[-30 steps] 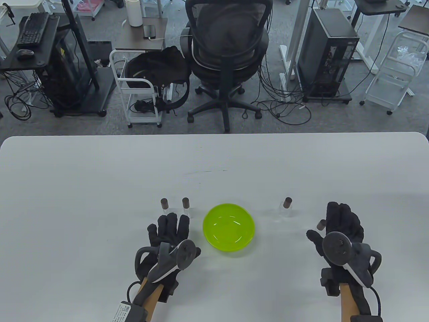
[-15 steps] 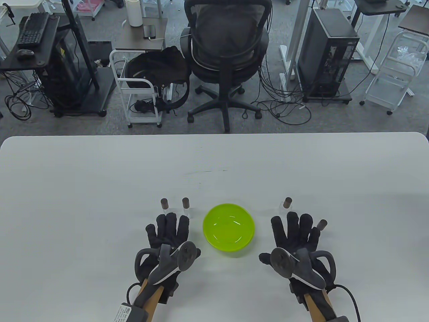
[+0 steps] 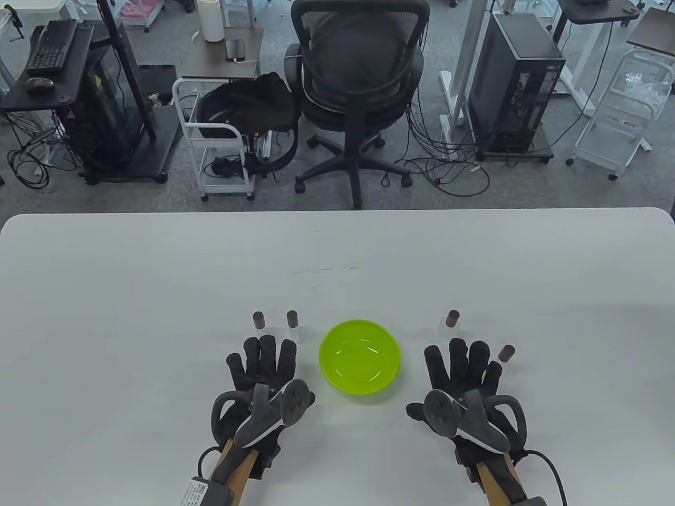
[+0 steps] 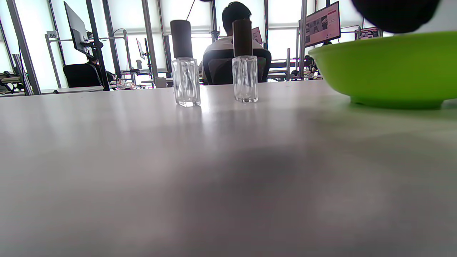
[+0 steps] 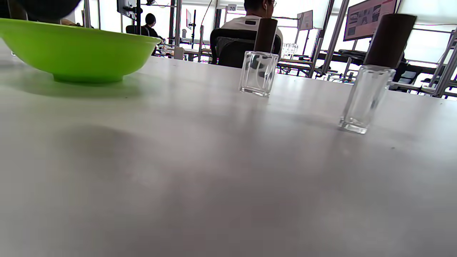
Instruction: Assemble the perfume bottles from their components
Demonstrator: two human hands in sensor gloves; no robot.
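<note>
Several clear glass perfume bottles with dark brown caps stand upright on the white table [image 3: 337, 263]. Two stand left of the green bowl [image 3: 360, 363]: one [image 3: 258, 322] and another [image 3: 292, 322], both also in the left wrist view [image 4: 185, 64] [image 4: 244, 62]. Two stand on the right: one [image 3: 451, 322] and another [image 3: 506, 356], also in the right wrist view [image 5: 261, 60] [image 5: 373, 76]. My left hand [image 3: 263, 369] lies flat and empty just below the left pair. My right hand [image 3: 464, 371] lies flat and empty between the right pair, holding nothing.
The green bowl looks empty; it also shows in the left wrist view [image 4: 385, 67] and the right wrist view [image 5: 75, 50]. An office chair [image 3: 358, 84] and carts stand beyond the table's far edge.
My right hand moved left from the bottle at the far right, let go of it, and now lies flat on the table. My left hand stayed where it was.
</note>
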